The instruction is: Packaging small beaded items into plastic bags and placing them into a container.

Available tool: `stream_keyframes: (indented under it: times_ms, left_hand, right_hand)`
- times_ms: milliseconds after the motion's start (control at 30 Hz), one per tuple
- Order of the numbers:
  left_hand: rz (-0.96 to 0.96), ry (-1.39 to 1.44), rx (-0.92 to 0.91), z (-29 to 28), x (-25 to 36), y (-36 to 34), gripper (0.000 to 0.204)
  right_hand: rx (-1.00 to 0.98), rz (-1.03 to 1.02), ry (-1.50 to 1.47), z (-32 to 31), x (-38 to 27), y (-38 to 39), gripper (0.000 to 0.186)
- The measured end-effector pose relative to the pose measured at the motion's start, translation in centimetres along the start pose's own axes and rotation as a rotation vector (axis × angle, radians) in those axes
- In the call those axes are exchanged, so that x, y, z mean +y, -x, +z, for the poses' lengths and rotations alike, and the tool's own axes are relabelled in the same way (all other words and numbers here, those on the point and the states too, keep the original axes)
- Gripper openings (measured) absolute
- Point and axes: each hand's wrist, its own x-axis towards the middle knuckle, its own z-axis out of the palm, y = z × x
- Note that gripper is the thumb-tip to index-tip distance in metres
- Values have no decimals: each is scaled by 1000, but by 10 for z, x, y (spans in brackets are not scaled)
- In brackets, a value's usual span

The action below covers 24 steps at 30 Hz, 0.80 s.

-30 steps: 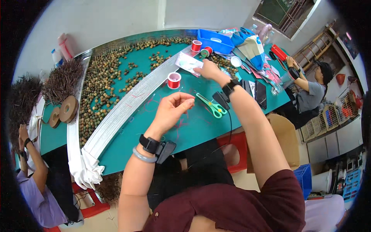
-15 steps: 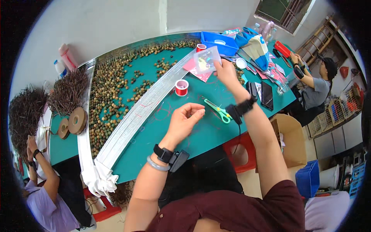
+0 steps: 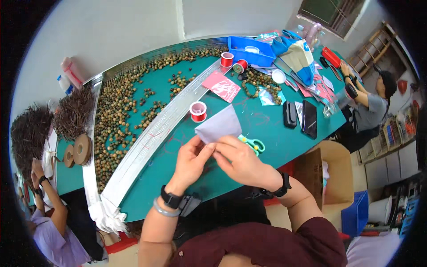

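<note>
Both hands meet at the near edge of a small pale plastic bag [image 3: 219, 124], which sticks up and away from my fingers over the green table. My left hand [image 3: 192, 161] pinches the bag's near left corner between thumb and fingers. Beside it, my right hand [image 3: 242, 161] is closed on the same edge, fingertips almost touching the left ones. Green-handled scissors [image 3: 254, 144] lie just behind my right hand, their blades hidden by the bag. A spool of red thread [image 3: 198, 111] stands beyond the bag. Past that lies a pink printed card [image 3: 221, 86].
Round brown-green beads [image 3: 116, 115] spread behind a long metal strip [image 3: 155, 127]. At the back are a blue tray [image 3: 251, 50], more red spools [image 3: 227, 59] and bead strands [image 3: 258, 82]. A black phone [image 3: 308, 119] lies right. Two people work at either side.
My right hand has brought the plastic bag from the far right back toward me, and my left hand has joined it. Bead strands and a second red spool formerly hidden now show.
</note>
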Motion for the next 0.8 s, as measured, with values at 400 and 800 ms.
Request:
stream_keyframes:
  times_ms: [400,800]
  left_hand:
    - [-101,-212,-213,14,16,10,28]
    - [249,-454,50,11,10,10,14]
  right_hand:
    - [-138,121,-292,-20,30,26,13]
    - [154,214,-112,-9,-7,29,9]
